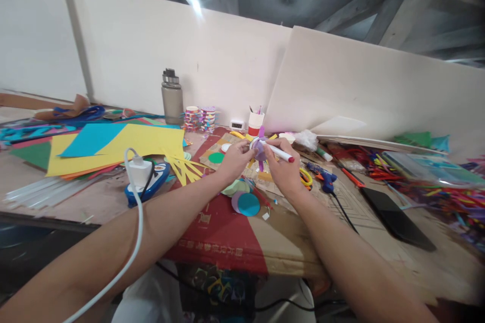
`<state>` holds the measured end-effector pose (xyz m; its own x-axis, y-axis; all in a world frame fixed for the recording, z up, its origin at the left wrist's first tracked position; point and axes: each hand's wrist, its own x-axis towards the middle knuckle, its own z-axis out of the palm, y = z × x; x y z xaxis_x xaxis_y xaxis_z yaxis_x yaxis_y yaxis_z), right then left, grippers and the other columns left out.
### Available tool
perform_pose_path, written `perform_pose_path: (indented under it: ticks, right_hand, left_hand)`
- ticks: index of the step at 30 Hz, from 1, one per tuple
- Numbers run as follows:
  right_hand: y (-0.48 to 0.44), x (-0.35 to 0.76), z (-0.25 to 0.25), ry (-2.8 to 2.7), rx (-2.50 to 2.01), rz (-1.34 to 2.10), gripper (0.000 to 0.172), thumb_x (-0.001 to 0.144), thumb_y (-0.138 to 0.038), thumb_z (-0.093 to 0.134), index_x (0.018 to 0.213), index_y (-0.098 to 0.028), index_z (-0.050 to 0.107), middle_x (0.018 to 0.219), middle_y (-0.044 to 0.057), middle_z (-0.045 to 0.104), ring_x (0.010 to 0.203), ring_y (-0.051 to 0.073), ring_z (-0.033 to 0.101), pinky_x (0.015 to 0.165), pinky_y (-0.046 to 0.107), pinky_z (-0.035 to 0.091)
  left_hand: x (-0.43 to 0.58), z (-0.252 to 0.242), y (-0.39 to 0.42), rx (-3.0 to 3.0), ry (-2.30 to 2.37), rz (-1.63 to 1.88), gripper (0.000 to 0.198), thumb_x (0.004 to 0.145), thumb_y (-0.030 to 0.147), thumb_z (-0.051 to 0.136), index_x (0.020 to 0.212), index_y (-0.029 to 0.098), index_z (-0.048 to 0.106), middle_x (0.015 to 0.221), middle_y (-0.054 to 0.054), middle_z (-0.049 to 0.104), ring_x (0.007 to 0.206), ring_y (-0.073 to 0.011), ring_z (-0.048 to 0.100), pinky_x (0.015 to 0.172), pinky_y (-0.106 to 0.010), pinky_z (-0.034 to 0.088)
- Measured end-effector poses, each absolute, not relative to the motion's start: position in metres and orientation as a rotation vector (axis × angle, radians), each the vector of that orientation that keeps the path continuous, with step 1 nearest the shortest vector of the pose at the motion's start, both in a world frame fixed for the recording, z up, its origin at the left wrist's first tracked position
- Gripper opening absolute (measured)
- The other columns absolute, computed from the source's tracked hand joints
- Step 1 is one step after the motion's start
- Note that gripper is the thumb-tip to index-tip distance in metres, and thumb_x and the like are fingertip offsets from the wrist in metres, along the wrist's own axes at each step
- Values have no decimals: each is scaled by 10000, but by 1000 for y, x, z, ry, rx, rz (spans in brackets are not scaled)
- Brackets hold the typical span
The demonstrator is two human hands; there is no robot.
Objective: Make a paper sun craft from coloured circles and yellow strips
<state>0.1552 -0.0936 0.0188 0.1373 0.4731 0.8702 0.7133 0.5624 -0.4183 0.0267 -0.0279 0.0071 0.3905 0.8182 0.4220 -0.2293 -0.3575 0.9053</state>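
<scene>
Above the middle of the table, my left hand is closed on a small purple paper craft with strips sticking out around it. Gripped by my right hand is a white marker with a red end, its other end over the craft. Fingers hide the marker's tip and part of the craft. Just below my hands lie a blue paper disc and several pale green and purple discs. A green disc rests left of my left hand.
Yellow paper sheets, a power strip with a white cable across my left arm, and a bottle are on the left. Rightward are a blue glue gun, a black phone and a plastic box. White boards stand behind.
</scene>
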Motion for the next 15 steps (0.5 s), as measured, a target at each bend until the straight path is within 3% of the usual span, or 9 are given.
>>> perform_pose_path:
  ticks: [15]
  right_hand:
    - [-95, 154, 21, -1496, -1049, -225, 137, 887, -319, 565, 865, -197, 622, 814, 32, 653, 748, 166, 607, 699, 310, 484]
  left_hand:
    - [27, 5, -25, 1575, 533, 1217, 227, 714, 348, 708, 782, 151, 618, 634, 8, 572, 654, -137, 562, 627, -253, 439]
